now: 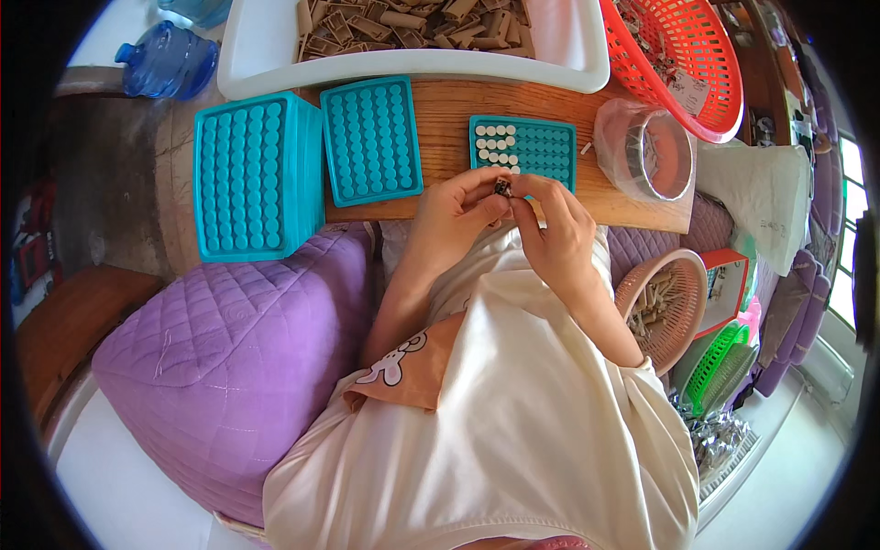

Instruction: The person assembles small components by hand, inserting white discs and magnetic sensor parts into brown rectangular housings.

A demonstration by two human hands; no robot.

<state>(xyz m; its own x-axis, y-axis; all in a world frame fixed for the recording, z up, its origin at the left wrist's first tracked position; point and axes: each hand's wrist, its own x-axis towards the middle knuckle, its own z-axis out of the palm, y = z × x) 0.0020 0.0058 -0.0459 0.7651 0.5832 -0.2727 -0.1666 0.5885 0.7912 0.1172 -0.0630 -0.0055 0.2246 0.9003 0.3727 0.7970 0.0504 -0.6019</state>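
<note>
I have the left hand (454, 211) and the right hand (557, 225) together near the centre of the frame, fingertips pinched around a small dark part (502, 187). Both seem to grip it; its finer detail is too small for me to read. Just above the fingertips, right of upper centre, I see a teal tray (550, 147) of round wells, with white discs (497, 130) filling wells on its left side. It lies on a wooden table (449, 110).

Left of it I have a second teal tray (371, 137), and farther left a stack of teal trays (246, 179). A white bin (412, 66) of tan pieces (412, 23) spans the top of the frame. In the upper right sits a red basket (727, 78); a pinkish basket (692, 302), also holding tan pieces, is lower, right of the right forearm.
</note>
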